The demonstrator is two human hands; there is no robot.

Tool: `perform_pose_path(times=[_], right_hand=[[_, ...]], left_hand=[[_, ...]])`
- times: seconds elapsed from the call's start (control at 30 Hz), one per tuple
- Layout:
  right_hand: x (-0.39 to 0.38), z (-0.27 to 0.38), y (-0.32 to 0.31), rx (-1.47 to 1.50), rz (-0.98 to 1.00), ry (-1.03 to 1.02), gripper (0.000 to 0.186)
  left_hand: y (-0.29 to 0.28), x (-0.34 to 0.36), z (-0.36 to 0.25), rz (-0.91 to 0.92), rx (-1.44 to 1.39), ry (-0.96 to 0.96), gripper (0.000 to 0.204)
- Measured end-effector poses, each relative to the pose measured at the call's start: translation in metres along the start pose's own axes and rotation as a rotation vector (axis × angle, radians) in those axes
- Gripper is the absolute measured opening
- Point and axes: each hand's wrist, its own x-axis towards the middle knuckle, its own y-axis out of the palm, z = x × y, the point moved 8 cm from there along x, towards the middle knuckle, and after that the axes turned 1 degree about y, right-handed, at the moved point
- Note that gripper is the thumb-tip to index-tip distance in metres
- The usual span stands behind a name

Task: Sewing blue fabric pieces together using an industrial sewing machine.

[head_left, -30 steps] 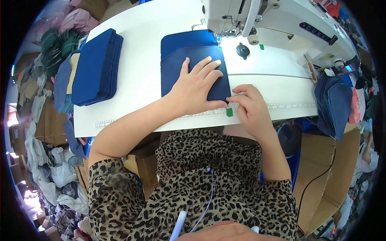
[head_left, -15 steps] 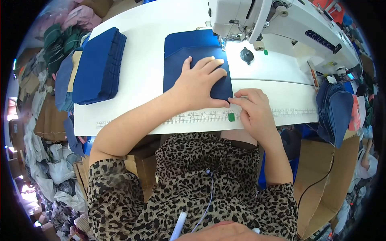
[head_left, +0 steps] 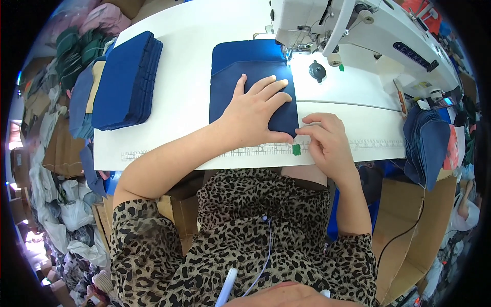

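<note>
My left hand (head_left: 258,112) lies spread on a dark blue fabric piece (head_left: 230,92) with a lighter-toned lower panel, pressing it flat on the white table. The piece's upper right reaches the lit needle and presser foot (head_left: 289,51) of a white sewing machine (head_left: 378,41). At the lower right corner, the bent index finger of my right hand (head_left: 322,135) touches the fabric's edge, its other fingers loosely curled and apart, holding nothing visible. A printed ruler strip (head_left: 235,151) with a green tape mark (head_left: 296,149) runs below both hands.
A thick stack of blue pieces (head_left: 123,82) lies left, more piles (head_left: 79,102) beyond it. At right are blue pieces (head_left: 424,138), an orange-handled tool (head_left: 400,97) and a small lit device (head_left: 444,102). A cardboard box (head_left: 419,225) stands below. Another person's arm (head_left: 463,204) shows far right.
The scene has shifted slightly rightward in view. My hands and the fabric piece keep nearly the same place relative to the needle, the left still spread, the right at the corner.
</note>
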Motion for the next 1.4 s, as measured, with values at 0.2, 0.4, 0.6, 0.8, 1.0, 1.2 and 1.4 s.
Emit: perform_pose_path(times=[0.2,0.4,0.6,0.8,1.0,1.2,1.4], right_hand=[[0.014,0.002,0.003,-0.142,-0.015,-0.048,0.026],[0.036,-0.01,0.005,-0.188,-0.01,-0.039,0.024],[0.058,-0.027,0.011,-0.282,0.045,0.036,0.025],[0.077,-0.046,0.014,-0.221,0.035,0.045,0.027],[0.076,-0.065,0.009,0.134,-0.003,0.168,0.026],[0.071,-0.051,0.01,-0.114,0.005,0.022,0.029],[0.075,-0.048,0.013,-0.249,-0.096,0.006,0.031]], left_hand=[[-0.003,0.009,0.015,-0.009,-0.003,-0.011,0.074],[-0.004,0.031,0.038,-0.03,0.024,-0.006,0.078],[-0.005,0.048,0.055,-0.053,0.031,-0.049,0.071],[-0.004,0.05,0.068,-0.121,0.091,-0.101,0.069],[-0.013,0.038,0.036,-0.148,-0.126,0.165,0.022],[-0.018,0.034,0.025,-0.254,-0.125,0.234,0.01],[-0.017,0.047,0.041,-0.29,-0.079,0.201,0.013]])
